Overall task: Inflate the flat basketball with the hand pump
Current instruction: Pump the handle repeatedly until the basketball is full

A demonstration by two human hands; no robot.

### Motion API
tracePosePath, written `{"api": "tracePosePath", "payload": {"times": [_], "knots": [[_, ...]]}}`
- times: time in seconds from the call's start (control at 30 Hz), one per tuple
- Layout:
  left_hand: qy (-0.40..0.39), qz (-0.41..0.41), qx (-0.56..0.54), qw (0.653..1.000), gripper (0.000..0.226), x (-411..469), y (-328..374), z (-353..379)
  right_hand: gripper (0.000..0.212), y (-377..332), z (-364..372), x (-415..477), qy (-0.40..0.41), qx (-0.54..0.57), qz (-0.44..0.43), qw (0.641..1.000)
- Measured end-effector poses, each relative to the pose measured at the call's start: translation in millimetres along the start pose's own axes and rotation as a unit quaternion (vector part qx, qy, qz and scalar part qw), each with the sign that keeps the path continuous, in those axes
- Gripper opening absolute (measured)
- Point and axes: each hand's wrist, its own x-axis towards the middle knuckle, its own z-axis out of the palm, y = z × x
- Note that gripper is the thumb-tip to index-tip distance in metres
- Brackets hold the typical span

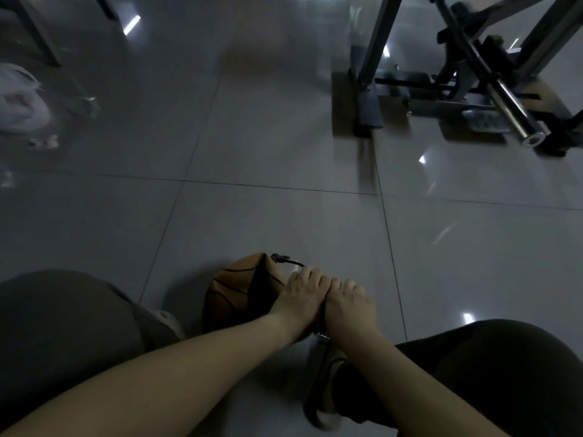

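**Friend:** Where's the ball?

**Me:** The flat orange-brown basketball with black seams (243, 291) lies on the glossy pale grey tiled floor (284, 146), between my legs. It is caved in and folded. Its right edge touches my left hand (299, 291).

**Friend:** And your hands?

**Me:** They sit side by side, knuckles up and touching. My right hand (347, 305) is just right of the left. The fingers of both are curled down tight around the hand pump. My fingers cover its body, so I can't describe it. Its thin black hose (295, 263) comes out from under my left fingers and arches over to a black connector (279, 257) at the top of the ball. I can't tell whether the connector is seated in the valve.

**Friend:** Anything under your wrists?

**Me:** A small shiny metal piece (321, 335). I can't make out what it belongs to.

**Friend:** What's around you?

**Me:** My dark-trousered left knee (63, 326) and right leg (489, 373), and a tan shoe (325, 389) below my right wrist. A black metal exercise frame (467, 83) with a chrome bar (511, 118) stands well apart at the far right. A blurred white plastic bag (22, 99) lies far left.
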Motion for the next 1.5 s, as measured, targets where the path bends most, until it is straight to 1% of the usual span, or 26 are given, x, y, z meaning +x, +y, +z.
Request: {"api": "tracePosePath", "payload": {"times": [0.07,0.13,0.2,0.27,0.3,0.33,0.37,0.4,0.47,0.5,0.57,0.6,0.67,0.77,0.83,0.9,0.93,1.03,1.13,1.2,1.27,1.3,1.37,1.43,1.47,1.5], "knots": [[-0.012,0.008,-0.014,1.000,0.023,1.1,2.7,3.6,0.026,3.4,2.6,0.3,-0.007,0.004,0.001,1.000],[-0.021,0.009,-0.020,1.000,0.023,3.4,4.3,0.1,0.028,7.3,1.0,1.9,-0.020,0.029,0.016,0.999],[-0.056,0.006,-0.021,0.998,0.020,3.5,3.3,-7.1,0.029,6.9,-4.3,0.6,-0.044,0.053,0.017,0.997],[-0.084,0.013,-0.015,0.996,0.023,2.6,-0.3,-18.3,0.026,4.9,-9.9,-3.4,-0.041,0.087,0.015,0.995],[-0.075,0.020,-0.025,0.997,0.028,3.1,-1.9,-28.1,0.023,4.4,-14.9,-6.0,-0.019,0.100,0.018,0.995],[-0.056,0.028,-0.040,0.997,0.035,5.5,-3.3,-41.7,0.021,4.8,-22.7,-9.1,0.021,0.104,0.019,0.994],[-0.018,0.036,-0.052,0.998,0.041,9.4,-4.6,-57.8,0.019,7.2,-32.0,-11.5,0.083,0.092,0.016,0.992],[0.032,0.046,-0.051,0.997,0.041,14.2,-5.9,-75.4,0.018,10.4,-42.9,-13.4,0.147,0.068,0.018,0.987],[0.141,0.061,-0.023,0.988,0.035,23.0,-8.9,-111.3,0.020,16.7,-68.0,-16.3,0.275,0.027,0.018,0.961],[0.181,0.065,-0.007,0.981,0.032,25.4,-9.7,-126.7,0.023,18.4,-78.7,-17.6,0.321,0.014,0.017,0.947],[0.220,0.061,0.008,0.974,0.028,25.5,-8.3,-143.5,0.024,15.9,-90.9,-21.2,0.370,0.004,0.016,0.929],[0.229,0.054,0.005,0.972,0.025,23.3,-7.0,-142.8,0.022,11.8,-90.0,-21.7,0.376,0.002,0.015,0.927],[0.218,0.042,-0.003,0.975,0.018,16.1,-3.9,-124.9,0.019,2.7,-76.3,-20.0,0.343,0.002,0.011,0.939],[0.153,0.022,0.020,0.988,0.012,5.9,-6.4,-80.3,0.018,-5.2,-41.3,-12.6,0.248,-0.015,0.008,0.969],[0.125,0.008,0.040,0.991,0.025,1.0,-8.9,-56.2,0.018,-7.4,-23.5,-8.4,0.206,-0.032,0.001,0.978],[0.115,0.000,0.053,0.992,0.034,-1.7,-9.5,-38.0,0.022,-9.7,-10.9,-4.4,0.163,-0.057,-0.004,0.985],[0.111,-0.002,0.057,0.992,0.035,-2.5,-9.4,-31.4,0.025,-10.9,-5.1,-2.5,0.141,-0.066,-0.002,0.988],[0.101,-0.006,0.061,0.993,0.026,-6.8,-9.6,-14.7,0.030,-12.7,11.2,3.7,0.091,-0.069,0.008,0.993],[0.060,0.001,0.059,0.996,0.036,-12.4,-7.7,-0.3,0.037,-12.1,25.7,4.4,0.046,-0.071,0.001,0.996],[0.031,0.000,0.063,0.998,0.041,-12.6,-5.5,7.1,0.039,-8.1,28.8,5.1,0.039,-0.065,-0.005,0.997],[-0.003,-0.008,0.054,0.999,0.046,-7.0,-2.6,7.0,0.036,-1.2,24.6,7.3,0.035,-0.044,-0.008,0.998],[-0.026,-0.008,0.048,0.998,0.046,-5.3,-1.6,4.1,0.033,1.0,20.3,7.9,0.025,-0.026,-0.013,0.999],[-0.061,0.005,0.043,0.997,0.038,-5.4,-0.4,-8.2,0.029,5.9,6.2,4.6,0.003,0.015,-0.034,0.999],[-0.053,0.023,0.014,0.998,0.028,-3.4,-3.6,-28.2,0.026,9.6,-10.8,-1.9,0.002,0.066,-0.062,0.996],[-0.024,0.034,-0.005,0.999,0.025,-0.3,-6.2,-41.0,0.023,12.8,-21.8,-5.8,0.024,0.088,-0.070,0.993],[0.013,0.047,-0.014,0.999,0.023,4.0,-8.7,-57.9,0.021,16.4,-34.0,-9.0,0.070,0.102,-0.072,0.990]]}}
